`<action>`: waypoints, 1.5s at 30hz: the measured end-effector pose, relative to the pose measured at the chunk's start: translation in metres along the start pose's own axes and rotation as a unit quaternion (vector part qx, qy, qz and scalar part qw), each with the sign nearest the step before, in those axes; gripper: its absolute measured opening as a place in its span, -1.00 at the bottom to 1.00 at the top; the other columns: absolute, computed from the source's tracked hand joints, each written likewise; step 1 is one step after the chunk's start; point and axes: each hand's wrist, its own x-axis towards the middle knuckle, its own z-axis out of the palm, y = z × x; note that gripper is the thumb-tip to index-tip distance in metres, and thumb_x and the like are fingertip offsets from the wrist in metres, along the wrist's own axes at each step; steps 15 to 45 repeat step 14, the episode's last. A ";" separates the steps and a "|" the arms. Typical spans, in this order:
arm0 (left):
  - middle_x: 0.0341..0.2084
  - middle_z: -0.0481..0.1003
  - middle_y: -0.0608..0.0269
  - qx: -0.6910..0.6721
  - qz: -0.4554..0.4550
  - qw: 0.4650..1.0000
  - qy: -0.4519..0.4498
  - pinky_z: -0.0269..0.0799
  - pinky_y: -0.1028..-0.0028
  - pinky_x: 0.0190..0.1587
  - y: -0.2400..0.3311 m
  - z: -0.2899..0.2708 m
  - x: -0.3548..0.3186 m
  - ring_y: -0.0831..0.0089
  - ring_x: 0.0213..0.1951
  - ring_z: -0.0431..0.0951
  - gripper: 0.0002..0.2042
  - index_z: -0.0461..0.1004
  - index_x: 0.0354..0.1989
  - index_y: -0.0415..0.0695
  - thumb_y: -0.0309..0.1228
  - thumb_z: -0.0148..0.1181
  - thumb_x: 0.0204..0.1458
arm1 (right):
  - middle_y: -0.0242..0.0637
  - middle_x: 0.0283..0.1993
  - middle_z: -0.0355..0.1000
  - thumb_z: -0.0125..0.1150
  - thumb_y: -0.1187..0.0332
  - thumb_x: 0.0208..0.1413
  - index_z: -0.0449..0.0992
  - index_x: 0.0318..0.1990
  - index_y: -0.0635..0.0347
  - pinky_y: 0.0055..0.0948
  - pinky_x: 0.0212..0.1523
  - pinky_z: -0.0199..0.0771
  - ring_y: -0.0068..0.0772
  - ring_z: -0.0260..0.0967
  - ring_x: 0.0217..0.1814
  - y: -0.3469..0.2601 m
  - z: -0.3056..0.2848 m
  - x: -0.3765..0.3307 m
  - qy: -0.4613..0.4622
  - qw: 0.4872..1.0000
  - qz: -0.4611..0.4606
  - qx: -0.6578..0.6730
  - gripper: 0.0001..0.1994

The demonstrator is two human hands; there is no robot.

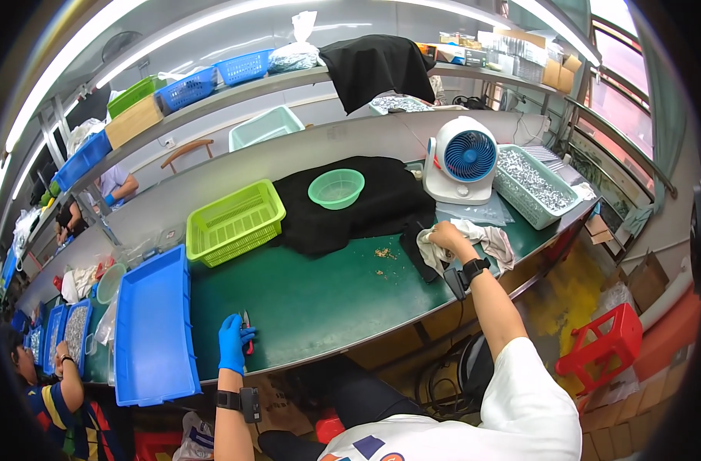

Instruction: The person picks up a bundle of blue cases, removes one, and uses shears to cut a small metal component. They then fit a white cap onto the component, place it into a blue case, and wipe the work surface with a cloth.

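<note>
Nearest, the blue-gloved left hand point(231, 343) closes around small red-handled cutters point(247, 332) on the green bench point(320, 300), beside a blue tray point(151, 330). Farther right, the bare right hand point(445, 235) grips a pale cloth point(477, 240). Beyond stand a green basket point(235, 221) and white fan point(464, 160).

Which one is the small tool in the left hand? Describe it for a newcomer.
Start at the long green table and find the big blue tray at its left end. Just right of the tray, the blue-gloved left hand holds small red-handled pliers, the only tool on that bare stretch.
</note>
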 end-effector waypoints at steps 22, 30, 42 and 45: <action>-0.30 0.51 0.21 0.203 0.250 0.939 -0.123 0.34 0.47 -0.07 0.021 0.133 -0.016 0.42 -0.23 0.48 -0.78 0.50 -0.22 -0.23 -0.37 -0.02 0.11 | 0.00 -0.40 0.48 0.34 0.17 -0.26 0.50 -0.43 0.47 -0.29 -0.37 0.36 -0.25 0.42 -0.43 0.170 -0.083 0.019 0.060 0.992 0.099 0.056 -0.58; -0.30 0.51 0.21 0.203 0.250 0.939 -0.123 0.34 0.47 -0.07 0.021 0.133 -0.016 0.42 -0.23 0.48 -0.78 0.50 -0.22 -0.23 -0.37 -0.02 0.11 | 0.00 -0.40 0.48 0.34 0.17 -0.26 0.50 -0.43 0.47 -0.29 -0.37 0.36 -0.25 0.42 -0.43 0.170 -0.083 0.019 0.060 0.992 0.099 0.056 -0.58; -0.30 0.51 0.21 0.203 0.250 0.939 -0.123 0.34 0.47 -0.07 0.021 0.133 -0.016 0.42 -0.23 0.48 -0.78 0.50 -0.22 -0.23 -0.37 -0.02 0.11 | 0.00 -0.40 0.48 0.34 0.17 -0.26 0.50 -0.43 0.47 -0.29 -0.37 0.36 -0.25 0.42 -0.43 0.170 -0.083 0.019 0.060 0.992 0.099 0.056 -0.58; -0.30 0.51 0.21 0.203 0.250 0.939 -0.123 0.34 0.47 -0.07 0.021 0.133 -0.016 0.42 -0.23 0.48 -0.78 0.50 -0.22 -0.23 -0.37 -0.02 0.11 | 0.00 -0.40 0.48 0.34 0.17 -0.26 0.50 -0.43 0.47 -0.29 -0.37 0.36 -0.25 0.42 -0.43 0.170 -0.083 0.019 0.060 0.992 0.099 0.056 -0.58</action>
